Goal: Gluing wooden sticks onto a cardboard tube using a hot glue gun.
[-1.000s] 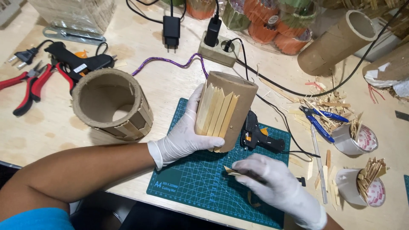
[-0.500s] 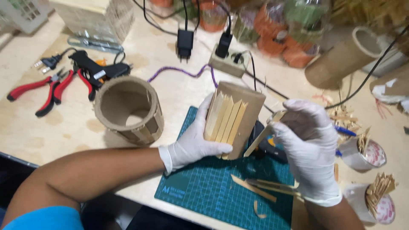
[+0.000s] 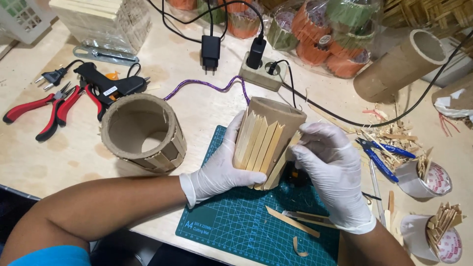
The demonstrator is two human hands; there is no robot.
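A short cardboard tube [image 3: 276, 118] stands on a green cutting mat [image 3: 246, 226], with several pale wooden sticks [image 3: 258, 145] lined up on its near side. My left hand [image 3: 221, 170], in a white glove, grips the tube from the left. My gloved right hand [image 3: 330, 167] presses another wooden stick [image 3: 282, 160] against the tube's right side. Loose sticks [image 3: 293, 221] and a knife lie on the mat by my right wrist.
A wider cardboard ring [image 3: 140, 133] with sticks on it stands to the left. Red pliers [image 3: 42, 111], a black glue gun [image 3: 108, 86], a power strip [image 3: 258, 74], blue pliers [image 3: 382, 152], cups of stick pieces [image 3: 433, 231] and a long tube [image 3: 399, 64] surround the mat.
My right hand lifted a stick off the mat and brought it against the tube's right side. The left hand kept its grip on the tube.
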